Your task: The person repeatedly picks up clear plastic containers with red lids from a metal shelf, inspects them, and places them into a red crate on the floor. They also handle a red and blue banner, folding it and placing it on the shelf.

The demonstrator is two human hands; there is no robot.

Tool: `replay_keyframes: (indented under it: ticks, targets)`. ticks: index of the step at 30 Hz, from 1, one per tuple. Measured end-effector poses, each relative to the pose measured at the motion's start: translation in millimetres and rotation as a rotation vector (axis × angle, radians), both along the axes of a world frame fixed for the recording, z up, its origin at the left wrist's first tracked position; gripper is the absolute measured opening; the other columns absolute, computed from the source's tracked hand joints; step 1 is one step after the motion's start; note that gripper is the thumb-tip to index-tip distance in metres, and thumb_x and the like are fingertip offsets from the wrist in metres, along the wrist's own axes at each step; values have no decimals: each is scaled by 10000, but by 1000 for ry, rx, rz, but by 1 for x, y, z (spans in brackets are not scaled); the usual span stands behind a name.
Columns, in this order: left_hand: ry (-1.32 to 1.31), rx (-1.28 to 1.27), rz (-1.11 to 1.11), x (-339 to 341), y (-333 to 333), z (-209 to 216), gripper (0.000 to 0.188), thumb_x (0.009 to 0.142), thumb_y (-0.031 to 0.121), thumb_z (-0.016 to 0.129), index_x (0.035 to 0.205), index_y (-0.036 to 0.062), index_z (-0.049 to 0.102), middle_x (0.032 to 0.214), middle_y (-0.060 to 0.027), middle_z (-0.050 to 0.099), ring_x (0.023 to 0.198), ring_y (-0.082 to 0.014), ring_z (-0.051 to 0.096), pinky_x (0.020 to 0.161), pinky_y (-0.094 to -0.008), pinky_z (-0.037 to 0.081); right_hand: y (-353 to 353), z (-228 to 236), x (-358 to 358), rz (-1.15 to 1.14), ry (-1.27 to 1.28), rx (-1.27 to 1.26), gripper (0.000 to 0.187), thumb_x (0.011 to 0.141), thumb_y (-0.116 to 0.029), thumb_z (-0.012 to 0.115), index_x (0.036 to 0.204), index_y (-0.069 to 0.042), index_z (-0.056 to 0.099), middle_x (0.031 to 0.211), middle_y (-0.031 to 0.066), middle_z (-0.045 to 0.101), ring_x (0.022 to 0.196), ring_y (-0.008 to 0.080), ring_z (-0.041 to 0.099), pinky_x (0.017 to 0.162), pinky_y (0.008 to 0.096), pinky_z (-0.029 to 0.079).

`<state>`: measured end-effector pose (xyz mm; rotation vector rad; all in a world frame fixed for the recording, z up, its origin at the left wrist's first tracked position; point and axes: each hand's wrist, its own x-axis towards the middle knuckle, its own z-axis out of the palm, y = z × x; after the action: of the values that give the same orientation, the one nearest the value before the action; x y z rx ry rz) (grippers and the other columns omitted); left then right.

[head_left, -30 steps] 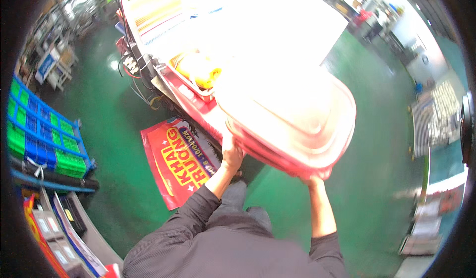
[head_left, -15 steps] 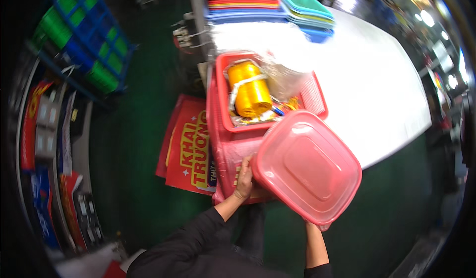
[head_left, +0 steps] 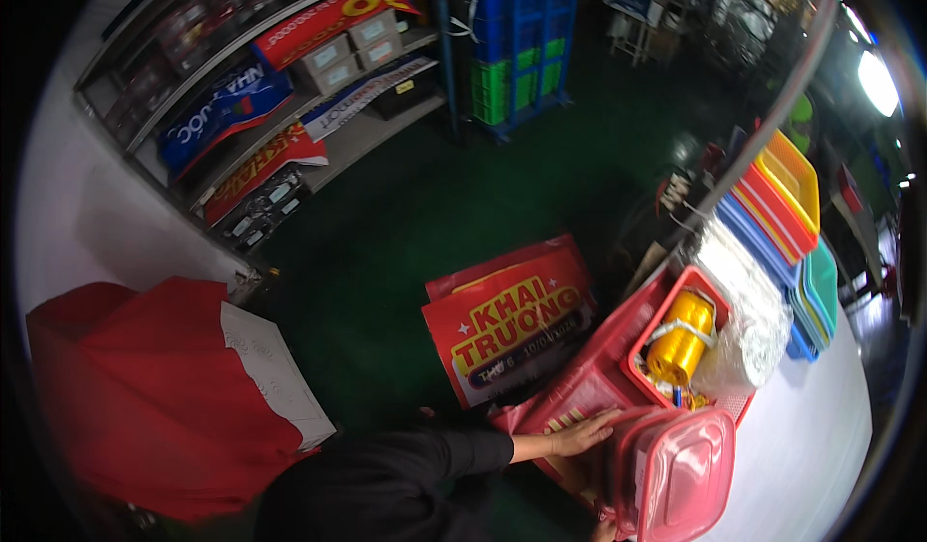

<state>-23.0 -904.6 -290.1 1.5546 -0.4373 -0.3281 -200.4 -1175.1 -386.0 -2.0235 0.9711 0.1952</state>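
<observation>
A translucent pink lidded plastic container [head_left: 690, 474] is tilted up on its side at the lower right, its lid facing right. My left hand [head_left: 584, 436] reaches to its near-left side, fingers stretched out and lying against the rim. Only a little of my right hand [head_left: 605, 529] shows at the lower edge of the picture, closed on the container's bottom corner. Just beyond stands a red basket [head_left: 639, 368] with shiny gold ribbon rolls [head_left: 682, 337] tied with a pale strip. Under my left hand lies a red plastic-wrapped surface [head_left: 570, 397].
Red-and-yellow printed signs [head_left: 517, 325] lean beside the table. Stacked coloured baskets [head_left: 787, 194] and clear plastic wrap [head_left: 748, 334] sit on the white table [head_left: 821, 426]. Left are a red cloth [head_left: 164, 397] over a white box and shelves [head_left: 367, 131]; crates [head_left: 521, 44] stand behind.
The view has swung left, bringing the shelves and red cloth in. The container has tipped from lid-up to nearly on edge. My left hand now lies along its side.
</observation>
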Motion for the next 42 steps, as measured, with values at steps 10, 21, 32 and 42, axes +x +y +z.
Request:
replay_keyframes:
  ticks: [10, 21, 32, 42]
  targets:
    - [-1, 118, 255, -17, 367, 47, 551, 946, 197, 484, 1419, 62, 238, 1461, -137, 259, 1392, -267, 181, 1116, -383, 183, 276, -12, 114, 108, -109, -104, 718, 702, -25, 675, 1334, 31, 339, 1279, 199, 462, 1168, 284, 462, 985, 430, 378]
    - [-139, 194, 936, 126, 706, 159, 467, 894, 22, 501, 1334, 66, 351, 1252, -144, 505, 1042, -226, 586, 837, -342, 493, 533, -39, 219, 249, -672, 211, 787, 670, 31, 682, 1357, 56, 298, 1284, 217, 444, 1184, 303, 444, 1005, 451, 359]
    - [-423, 144, 1113, 331, 892, 207, 408, 881, -13, 471, 1281, 26, 407, 1203, -142, 534, 1011, -218, 603, 813, -313, 482, 866, 143, 775, 674, -763, 246, 827, 731, 28, 675, 1424, -158, 263, 1201, 169, 463, 839, 209, 557, 786, 369, 485]
    - [-323, 87, 1630, 446, 1028, 241, 390, 875, -78, 452, 1256, 2, 434, 1168, -127, 543, 1001, -199, 597, 835, -292, 472, 1304, 490, 1016, 1068, -1289, 479, 1025, 655, -220, 824, 1437, -104, 172, 1256, 208, 431, 1121, 312, 477, 899, 434, 420]
